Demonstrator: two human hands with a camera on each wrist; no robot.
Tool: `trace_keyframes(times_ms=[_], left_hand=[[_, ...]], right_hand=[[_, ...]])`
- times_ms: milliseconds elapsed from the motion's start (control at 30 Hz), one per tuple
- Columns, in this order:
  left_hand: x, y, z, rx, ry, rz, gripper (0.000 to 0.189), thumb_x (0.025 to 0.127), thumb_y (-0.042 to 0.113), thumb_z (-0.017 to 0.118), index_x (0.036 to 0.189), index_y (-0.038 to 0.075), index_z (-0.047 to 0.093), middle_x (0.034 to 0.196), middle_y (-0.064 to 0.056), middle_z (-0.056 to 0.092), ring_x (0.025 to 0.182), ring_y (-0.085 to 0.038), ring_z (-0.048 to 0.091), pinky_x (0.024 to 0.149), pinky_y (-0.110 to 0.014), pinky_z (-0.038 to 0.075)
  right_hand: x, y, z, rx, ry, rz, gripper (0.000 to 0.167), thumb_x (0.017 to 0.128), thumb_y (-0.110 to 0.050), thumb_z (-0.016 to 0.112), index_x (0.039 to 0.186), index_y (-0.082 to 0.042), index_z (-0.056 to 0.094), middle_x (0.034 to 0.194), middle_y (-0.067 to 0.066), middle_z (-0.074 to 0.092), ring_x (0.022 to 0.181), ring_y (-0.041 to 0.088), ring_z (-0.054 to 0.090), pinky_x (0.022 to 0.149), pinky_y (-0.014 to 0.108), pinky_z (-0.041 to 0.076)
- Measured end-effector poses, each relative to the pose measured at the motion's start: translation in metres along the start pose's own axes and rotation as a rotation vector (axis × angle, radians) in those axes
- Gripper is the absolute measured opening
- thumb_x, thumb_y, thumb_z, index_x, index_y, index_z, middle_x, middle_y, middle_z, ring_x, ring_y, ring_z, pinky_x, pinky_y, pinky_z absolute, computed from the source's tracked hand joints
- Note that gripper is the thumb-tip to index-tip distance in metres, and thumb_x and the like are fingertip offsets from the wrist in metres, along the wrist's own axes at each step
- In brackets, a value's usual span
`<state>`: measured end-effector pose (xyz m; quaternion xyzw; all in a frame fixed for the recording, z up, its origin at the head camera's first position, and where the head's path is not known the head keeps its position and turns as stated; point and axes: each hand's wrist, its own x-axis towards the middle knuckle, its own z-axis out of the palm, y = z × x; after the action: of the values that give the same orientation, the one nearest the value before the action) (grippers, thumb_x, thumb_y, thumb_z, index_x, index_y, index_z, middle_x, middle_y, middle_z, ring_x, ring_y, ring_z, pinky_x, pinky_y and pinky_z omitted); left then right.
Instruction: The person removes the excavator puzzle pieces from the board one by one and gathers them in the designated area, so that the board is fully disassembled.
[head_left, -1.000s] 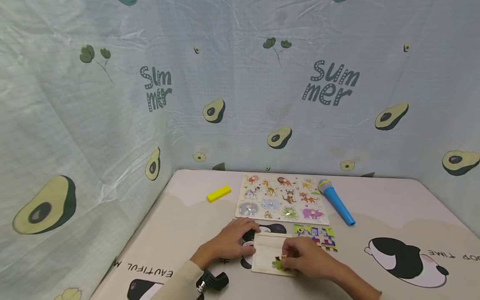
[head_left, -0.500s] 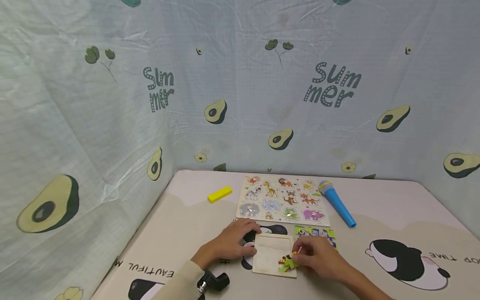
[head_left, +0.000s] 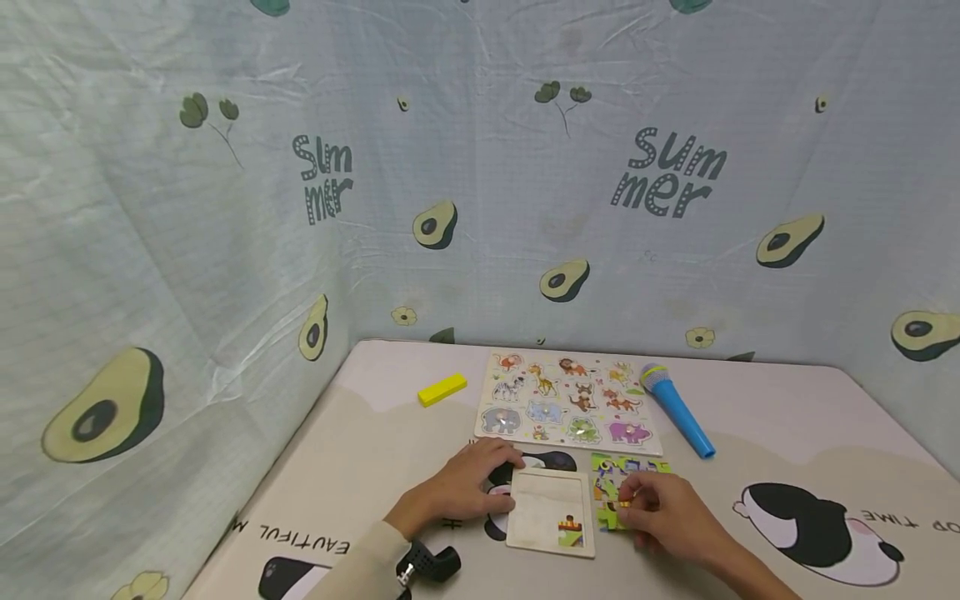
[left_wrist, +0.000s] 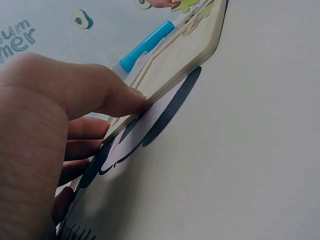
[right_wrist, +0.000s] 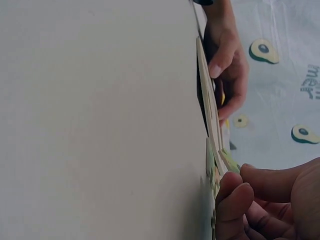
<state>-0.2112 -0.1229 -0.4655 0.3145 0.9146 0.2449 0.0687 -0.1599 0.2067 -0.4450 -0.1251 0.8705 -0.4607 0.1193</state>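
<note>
My left hand steadies a small wooden puzzle tray, the thumb on its left edge and the fingers by its far left corner. In the left wrist view the thumb lies against the pale wooden rim. One printed piece, green with red and yellow, sits in the tray's near right corner. My right hand is just right of the tray, pinching a green puzzle piece between thumb and fingers. Behind and beneath that hand are several colourful loose pieces, partly hidden by it.
A large animal peg puzzle board lies behind the tray. A blue toy microphone is to its right and a yellow block to its left. A printed cloth walls the table's back and left.
My right hand has moved right, from over the tray to the loose pieces, carrying the green piece. The printed piece in the tray corner is now uncovered. My left hand stays put.
</note>
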Motion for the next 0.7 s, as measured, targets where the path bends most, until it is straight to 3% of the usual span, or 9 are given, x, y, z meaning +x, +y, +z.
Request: trace_keyframes(times_ms=[333, 700], left_hand=[[0.001, 0.000, -0.001, 0.010, 0.000, -0.001, 0.046, 0.089, 0.041, 0.067, 0.132, 0.029, 0.058, 0.150, 0.003, 0.048, 0.143, -0.019, 0.039, 0.119, -0.052, 0.030], [0.001, -0.001, 0.001, 0.009, -0.003, -0.001, 0.046, 0.088, 0.042, 0.067, 0.132, 0.030, 0.058, 0.149, 0.004, 0.048, 0.142, -0.018, 0.039, 0.118, -0.052, 0.030]], right_hand=[[-0.006, 0.010, -0.019, -0.003, 0.033, 0.097, 0.020, 0.091, -0.010, 0.074, 0.103, -0.001, 0.062, 0.070, 0.007, 0.062, 0.057, 0.023, 0.060, 0.048, 0.032, 0.052], [-0.008, 0.017, -0.020, -0.047, -0.024, 0.117, 0.023, 0.088, -0.019, 0.078, 0.097, -0.005, 0.062, 0.064, 0.006, 0.061, 0.051, 0.019, 0.058, 0.045, 0.029, 0.050]])
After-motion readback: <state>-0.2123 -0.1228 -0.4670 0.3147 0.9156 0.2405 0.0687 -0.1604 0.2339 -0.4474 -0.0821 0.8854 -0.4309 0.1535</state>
